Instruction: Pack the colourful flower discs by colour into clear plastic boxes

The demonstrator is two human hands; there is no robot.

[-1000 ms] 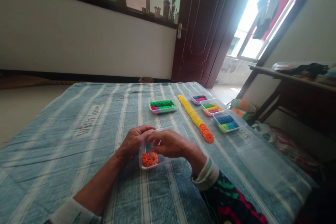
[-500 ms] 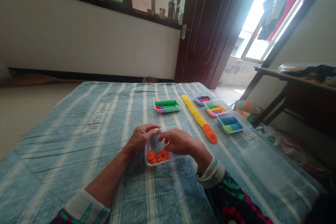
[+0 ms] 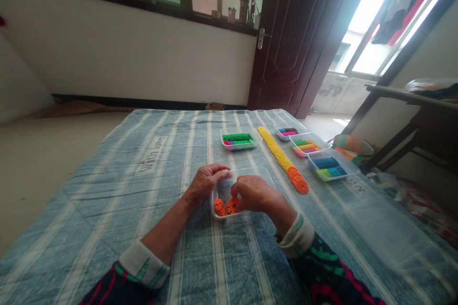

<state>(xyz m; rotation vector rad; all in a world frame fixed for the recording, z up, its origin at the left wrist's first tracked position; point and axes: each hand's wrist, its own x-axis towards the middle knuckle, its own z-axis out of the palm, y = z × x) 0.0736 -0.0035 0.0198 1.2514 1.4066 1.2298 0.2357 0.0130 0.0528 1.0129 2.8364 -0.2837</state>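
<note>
A clear plastic box [image 3: 255, 171] sits on the bed in front of me, with orange notched discs in its near left part. My left hand [image 3: 207, 182] grips the box's far left rim between thumb and fingers. Inside the box, my right hand [image 3: 252, 193] is closed, its fingertips down on an orange notched disc [image 3: 233, 206]. Part of that disc is hidden by the fingers. A short stack of orange discs [image 3: 220, 207] lies on its side just left of it, against the box wall.
Beyond the box is another clear box of green discs [image 3: 238, 139]. A long yellow-and-orange row of discs [image 3: 281, 155] lies right of it. Further right stand boxes of blue [image 3: 325, 164], mixed [image 3: 307, 145] and pink discs [image 3: 288, 132]. A clear lid [image 3: 390, 233] rests at right.
My right hand has lowered, and its fingers have come together onto the orange disc. My left hand stays on the box rim. The whole view has shifted slightly.
</note>
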